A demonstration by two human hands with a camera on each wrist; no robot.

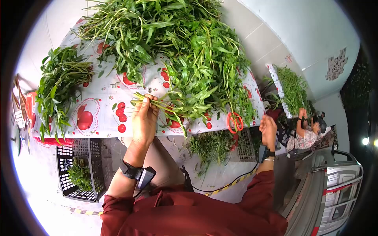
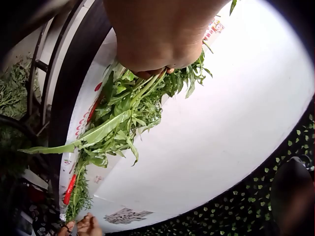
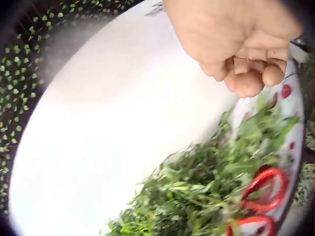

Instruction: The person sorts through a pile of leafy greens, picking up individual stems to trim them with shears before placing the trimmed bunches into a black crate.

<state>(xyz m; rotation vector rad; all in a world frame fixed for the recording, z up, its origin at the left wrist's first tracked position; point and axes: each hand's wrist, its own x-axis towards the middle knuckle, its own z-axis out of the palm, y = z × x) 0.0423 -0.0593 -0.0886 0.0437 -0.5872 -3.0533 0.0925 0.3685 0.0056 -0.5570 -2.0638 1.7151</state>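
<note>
My left hand pinches the stem ends of a small bunch of leafy greens over the table's near part; the leaves point right. In the left wrist view the left hand covers part of the stems. Away from the table's right front edge, my right hand is raised with loosely bent fingers and nothing in them; the right wrist view shows the right hand above the greens. Red-handled scissors lie at the front edge by the large pile, blades hidden under leaves.
A smaller heap of greens lies on the left of the patterned tablecloth. Below stand a black crate with greens and another crate. At right are a person beside another table of greens and a parked vehicle.
</note>
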